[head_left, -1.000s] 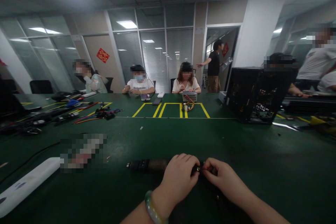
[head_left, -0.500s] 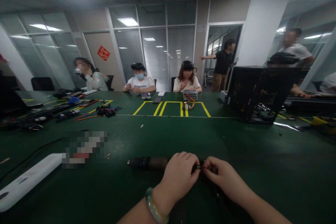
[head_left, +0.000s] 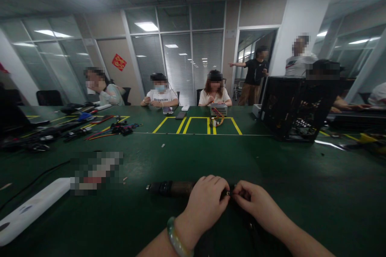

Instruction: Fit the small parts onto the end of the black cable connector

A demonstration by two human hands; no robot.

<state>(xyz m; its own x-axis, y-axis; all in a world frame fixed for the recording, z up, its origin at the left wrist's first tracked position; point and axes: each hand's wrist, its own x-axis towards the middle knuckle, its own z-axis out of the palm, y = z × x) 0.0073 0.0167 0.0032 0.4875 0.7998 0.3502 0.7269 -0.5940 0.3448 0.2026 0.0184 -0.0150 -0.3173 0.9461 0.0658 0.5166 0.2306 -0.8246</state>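
My left hand (head_left: 206,202), with a green bangle on the wrist, is closed around the right end of a dark cylindrical tool (head_left: 171,188) that lies on the green table (head_left: 271,168). My right hand (head_left: 256,204) meets it from the right, its fingertips pinched on a small dark part (head_left: 229,193) at the tool's tip. What that part is cannot be made out. Both hands rest low on the mat near the table's front edge.
A white power strip (head_left: 30,208) lies at the left front. Cables and tools (head_left: 69,130) are spread at the far left. An open black computer case (head_left: 294,108) stands at the right. Several people sit along the far side; others stand by the door.
My hands have hardly moved. In the background a standing person has walked leftward behind the computer case.
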